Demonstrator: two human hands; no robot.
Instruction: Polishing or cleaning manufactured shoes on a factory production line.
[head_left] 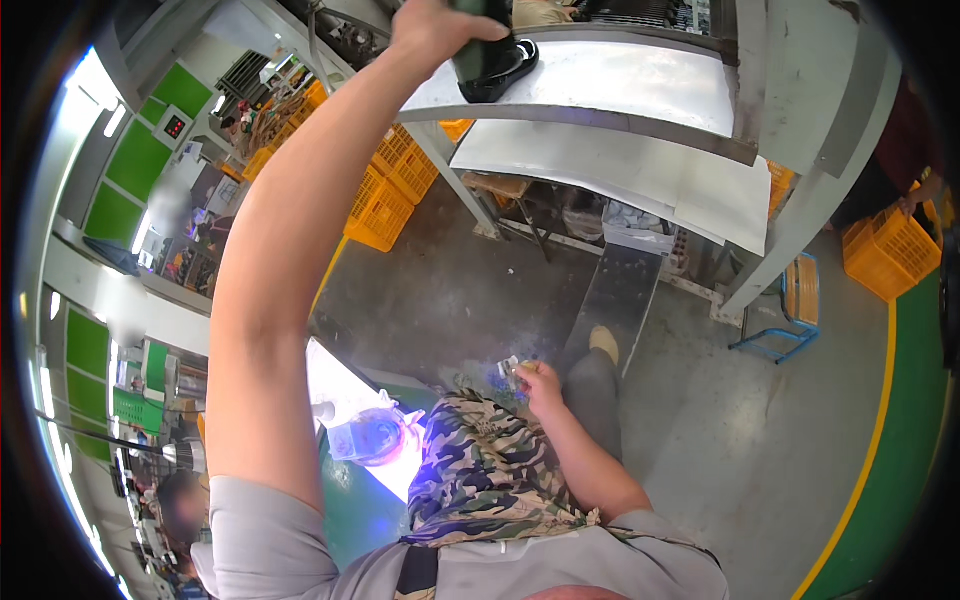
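Dark tool (490,60) on the table (600,85): top cut off by the upper picture edge, so its kind cannot be told. Left hand (440,25) also clipped there; fingers hidden around the tool. Small item in the right hand (538,380), well below the table: too small to be identified. Person (915,160) right of the table: mostly cut off by the dark rim.

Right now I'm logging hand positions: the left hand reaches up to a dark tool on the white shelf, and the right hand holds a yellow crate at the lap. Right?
Not quite. The head view shows the right hand holding a small shiny object, not a crate. The left hand does grip the dark tool on the white shelf.
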